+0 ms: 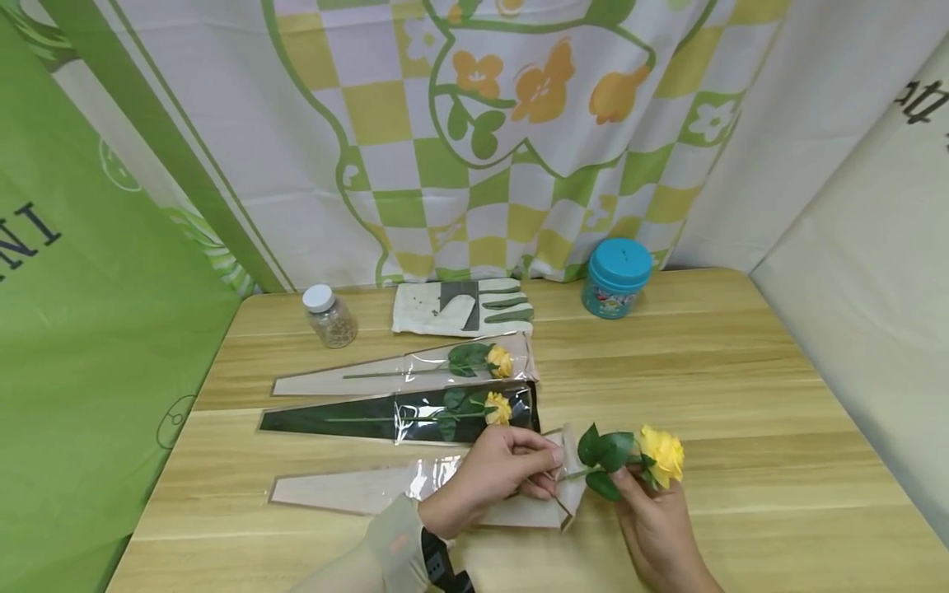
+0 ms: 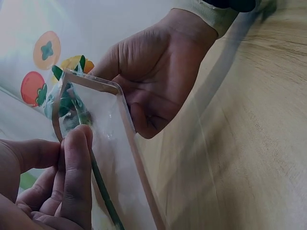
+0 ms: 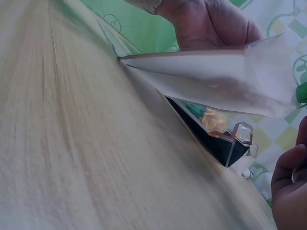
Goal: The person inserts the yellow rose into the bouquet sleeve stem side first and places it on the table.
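Observation:
My right hand [image 1: 656, 523] holds a yellow artificial rose [image 1: 661, 455] by its stem just below the bloom, among the green leaves [image 1: 604, 451]. The stem points left into the open wide end of a pale tapered flower sleeve [image 1: 356, 487] with a clear front. My left hand [image 1: 504, 469] pinches the rim of that sleeve between thumb and fingers. In the left wrist view the green stem [image 2: 103, 191] runs along the sleeve, close to my left fingertips. The right wrist view shows the sleeve [image 3: 206, 76] raised at its wide end, its narrow tip low near the table.
Behind the hands lie a black sleeve [image 1: 296, 420] and another pale sleeve [image 1: 311, 385], each with a yellow rose inside. Farther back are a white-capped jar [image 1: 331, 317], a work glove [image 1: 423, 309] and a blue tub [image 1: 618, 278]. A patterned curtain [image 1: 445, 165] hangs behind the wooden table [image 1: 778, 395].

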A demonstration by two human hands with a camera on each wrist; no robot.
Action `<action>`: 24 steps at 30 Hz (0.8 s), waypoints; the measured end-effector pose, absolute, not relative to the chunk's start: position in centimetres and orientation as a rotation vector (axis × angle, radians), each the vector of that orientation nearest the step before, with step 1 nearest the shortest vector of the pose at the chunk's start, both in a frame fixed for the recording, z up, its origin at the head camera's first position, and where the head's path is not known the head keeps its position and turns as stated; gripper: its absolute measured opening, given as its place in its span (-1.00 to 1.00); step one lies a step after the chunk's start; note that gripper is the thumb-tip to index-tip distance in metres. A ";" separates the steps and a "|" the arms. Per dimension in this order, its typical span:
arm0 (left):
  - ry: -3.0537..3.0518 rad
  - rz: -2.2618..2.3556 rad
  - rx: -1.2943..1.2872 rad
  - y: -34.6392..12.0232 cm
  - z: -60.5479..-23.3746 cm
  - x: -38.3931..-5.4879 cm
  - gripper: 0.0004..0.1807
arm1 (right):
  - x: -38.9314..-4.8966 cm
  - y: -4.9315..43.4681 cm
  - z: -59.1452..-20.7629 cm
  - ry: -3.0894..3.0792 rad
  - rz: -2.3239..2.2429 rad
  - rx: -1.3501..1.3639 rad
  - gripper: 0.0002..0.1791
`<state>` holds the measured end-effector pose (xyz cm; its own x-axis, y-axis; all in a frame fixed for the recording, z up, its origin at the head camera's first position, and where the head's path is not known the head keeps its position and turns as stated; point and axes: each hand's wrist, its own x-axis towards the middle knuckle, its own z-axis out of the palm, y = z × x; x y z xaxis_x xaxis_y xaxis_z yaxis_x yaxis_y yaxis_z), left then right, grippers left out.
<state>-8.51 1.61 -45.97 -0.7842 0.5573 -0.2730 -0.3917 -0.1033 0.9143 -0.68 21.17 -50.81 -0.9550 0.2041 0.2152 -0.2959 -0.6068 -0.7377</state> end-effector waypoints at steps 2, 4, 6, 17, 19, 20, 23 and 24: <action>1.547 1.943 0.196 1.7 -45.9 -8.5 -0.83 | -0.6 21.1 -50.7 -1.269 2.565 0.109 -0.62; 1.547 1.942 0.208 1.8 -45.8 -8.5 -0.83 | -0.6 20.9 -50.5 -1.380 2.520 0.002 -0.65; 1.547 1.937 0.222 1.9 -45.8 -8.5 -0.83 | -0.5 20.7 -50.4 -1.515 2.454 -0.137 -0.68; 1.549 1.925 0.248 2.4 -45.8 -8.5 -0.85 | -0.8 20.1 -49.7 -1.905 2.266 -0.554 -0.88; 1.551 1.925 0.250 2.4 -45.7 -8.5 -0.84 | -1.0 20.1 -49.7 -1.970 2.259 -0.564 -0.89; 1.550 1.926 0.251 2.3 -45.7 -8.5 -0.84 | -1.0 20.1 -49.7 -1.995 2.260 -0.548 -0.89; 1.549 1.930 0.258 2.1 -45.7 -8.7 -0.84 | -0.9 20.6 -50.0 -1.992 2.319 -0.339 -0.90; 1.549 1.931 0.259 2.1 -45.8 -8.7 -0.84 | -0.8 20.9 -50.1 -1.966 2.361 -0.228 -0.84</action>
<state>-8.73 2.08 -45.76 -0.7752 0.5872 -0.2330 -0.3547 -0.0993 0.9297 -0.84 20.88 -50.09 -0.9872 0.1406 -0.0746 0.0479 -0.1843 -0.9817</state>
